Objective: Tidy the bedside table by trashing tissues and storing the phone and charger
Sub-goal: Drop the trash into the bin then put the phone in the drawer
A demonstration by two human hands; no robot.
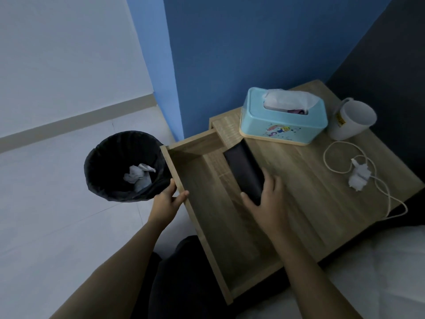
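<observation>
My right hand (266, 196) grips the near end of a black phone (243, 166), held over the edge between the wooden table top (299, 203) and the pulled-out drawer (207, 203). The drawer's front rim is held by my left hand (169, 199). On the right of the table top lies a white charger cable (335, 157) in a loop, with a crumpled tissue (358, 178) on it. The black bin (124, 166) on the floor at the left holds crumpled tissues (138, 176).
A light blue tissue box (282, 120) stands at the back of the table, a white mug (351, 120) to its right. Blue wall behind, white bedding (379, 272) at lower right, my dark-clothed knees (174, 272) below the drawer.
</observation>
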